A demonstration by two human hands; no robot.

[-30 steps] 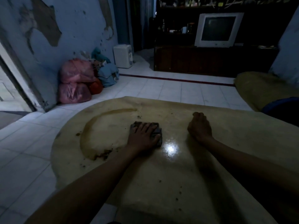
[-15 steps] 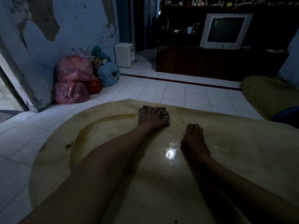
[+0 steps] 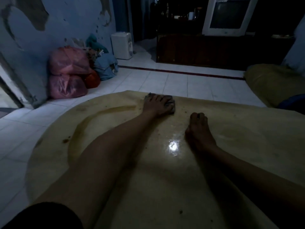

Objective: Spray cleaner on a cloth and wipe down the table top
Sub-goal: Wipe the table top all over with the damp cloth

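Note:
A round yellowish table top [image 3: 239, 146] fills the lower view, wet and shiny in the middle, with a brown curved smear and crumbs on its left half. My left hand [image 3: 156, 105] is stretched to the far edge, pressing flat on a dark grey cloth [image 3: 171, 104] that shows only past my fingers. My right hand [image 3: 198, 128] rests on the table nearer to me, fingers curled, knuckles down, with nothing visible in it. No spray bottle is in view.
Pink plastic bags [image 3: 67, 73] and a blue bundle [image 3: 106, 66] lie against the peeling wall at left. A white appliance [image 3: 122, 45] stands on the tiled floor. A dark cabinet [image 3: 214, 50] with a monitor [image 3: 229, 15] is behind; a cushion [image 3: 272, 83] at right.
My left hand has pushed the cloth from the table's middle out to the far edge. The right hand has stayed roughly in place on the table. The view has leaned forward.

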